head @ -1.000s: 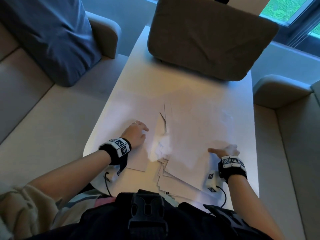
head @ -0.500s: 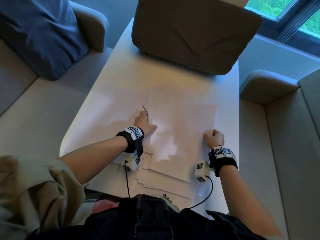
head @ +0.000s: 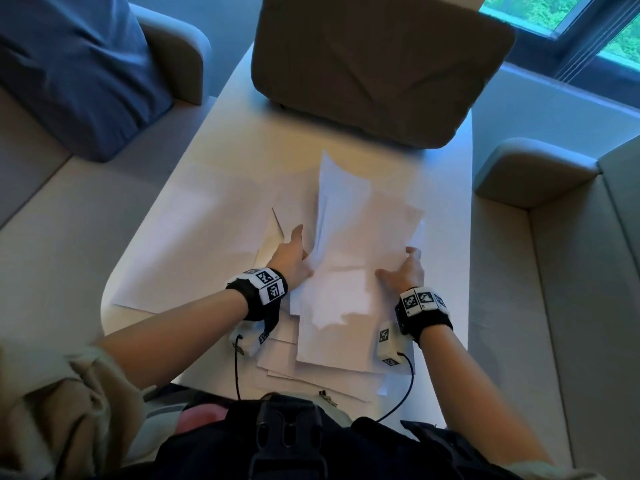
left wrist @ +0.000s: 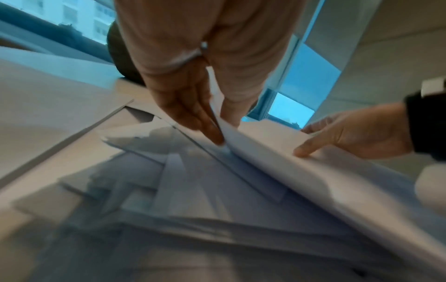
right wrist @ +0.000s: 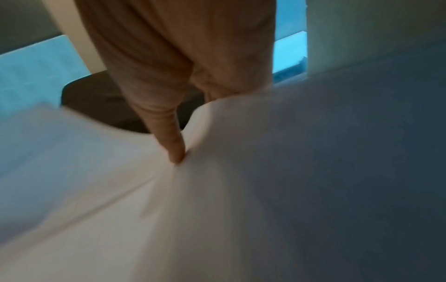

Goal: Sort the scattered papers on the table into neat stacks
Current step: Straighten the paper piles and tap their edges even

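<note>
At the centre of the head view we hold a sheaf of papers (head: 349,244) raised off the table (head: 221,161), our left hand (head: 291,258) pinching its left edge and our right hand (head: 405,271) gripping its right edge, over loose sheets (head: 277,358) strewn lower down.

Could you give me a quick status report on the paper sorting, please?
Left hand and right hand both grip the lifted sheets. Loose papers still fanned underneath. Nothing obstructing.
</note>
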Demonstrator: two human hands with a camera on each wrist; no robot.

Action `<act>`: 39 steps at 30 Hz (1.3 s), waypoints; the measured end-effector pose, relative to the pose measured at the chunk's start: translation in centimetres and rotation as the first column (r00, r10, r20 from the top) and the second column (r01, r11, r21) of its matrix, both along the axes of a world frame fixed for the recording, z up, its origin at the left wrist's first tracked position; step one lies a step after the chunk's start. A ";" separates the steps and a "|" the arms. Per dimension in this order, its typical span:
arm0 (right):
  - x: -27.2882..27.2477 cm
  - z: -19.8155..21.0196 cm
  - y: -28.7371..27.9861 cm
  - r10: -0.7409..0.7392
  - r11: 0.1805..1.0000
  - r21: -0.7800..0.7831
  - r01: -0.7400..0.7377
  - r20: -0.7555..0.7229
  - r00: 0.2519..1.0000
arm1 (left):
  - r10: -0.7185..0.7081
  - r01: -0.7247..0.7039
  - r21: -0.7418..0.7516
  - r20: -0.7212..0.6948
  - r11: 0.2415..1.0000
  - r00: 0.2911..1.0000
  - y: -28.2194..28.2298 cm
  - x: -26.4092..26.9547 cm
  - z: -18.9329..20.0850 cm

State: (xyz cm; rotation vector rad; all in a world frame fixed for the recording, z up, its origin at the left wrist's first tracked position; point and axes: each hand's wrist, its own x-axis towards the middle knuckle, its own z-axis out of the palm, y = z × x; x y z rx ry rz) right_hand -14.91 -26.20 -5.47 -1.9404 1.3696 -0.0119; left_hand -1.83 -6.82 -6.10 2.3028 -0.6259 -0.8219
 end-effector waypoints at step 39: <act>-1.7 12.3 -1.3 -0.065 0.997 0.035 0.064 0.827 0.558 | 0.188 -0.246 -0.811 -0.169 0.531 0.967 -3.0 2.4 16.4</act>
